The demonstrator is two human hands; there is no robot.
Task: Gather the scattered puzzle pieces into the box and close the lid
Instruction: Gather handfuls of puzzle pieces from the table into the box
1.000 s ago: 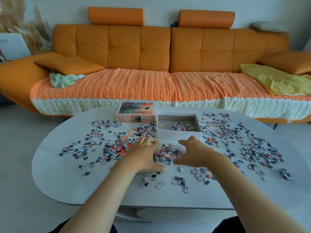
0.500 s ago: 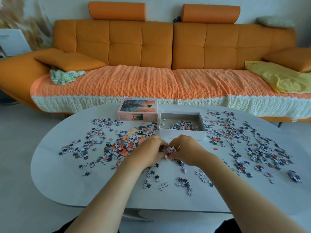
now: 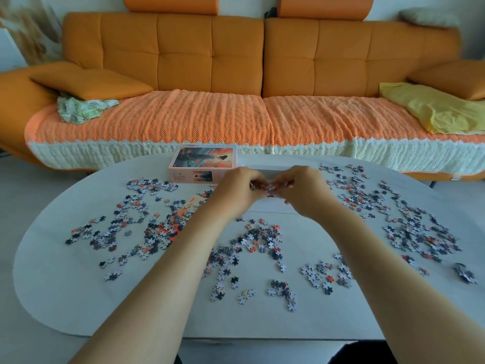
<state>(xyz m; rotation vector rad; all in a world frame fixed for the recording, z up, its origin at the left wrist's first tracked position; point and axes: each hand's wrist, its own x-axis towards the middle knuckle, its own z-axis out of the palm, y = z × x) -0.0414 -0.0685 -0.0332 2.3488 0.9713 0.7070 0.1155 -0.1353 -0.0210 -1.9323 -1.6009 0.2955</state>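
1. Sofa (image 3: 183, 56): fills the background. Its two roll headrests (image 3: 170, 3) are cut off by the top edge, and both ends run out of frame. The upholstery is orange, smooth and button-tufted in rectangular panels.

2. Seat cover (image 3: 196, 119): an orange knit with a ribbed texture and a cream border that hangs down the front. A crumpled green patterned cloth (image 3: 78, 109) lies on its left part and a wrinkled yellow cloth (image 3: 433, 111) on its right part.

3. Table (image 3: 65, 298): the top is oval, pale and matte. The forearms cover its near edge and the base is hidden.

4. Lid (image 3: 203, 164): a flat rectangular cardboard lid lying picture side up at the far edge of the table, just left of the hands. The print on its side wall is too small to read.

5. Box (image 3: 273, 206): a white open tray, mostly hidden behind the hands. Only part of the front wall and a strip of the rear rim are visible. Its contents cannot be seen.

6. Left hand (image 3: 237, 193) and right hand (image 3: 303, 195): both are raised over the box with knuckles toward the camera. The fingers are curled inward and the two hands meet at the fingertips.

7. Held cluster (image 3: 267, 187): a small bunch of pieces pinched between both hands. Most of it is concealed by the fingers and motion blur.

8. Puzzle pieces (image 3: 147, 232): small interlocking card shapes in grey, white, dark and orange. They lie scattered across the tabletop to the left, right and near side of the box.
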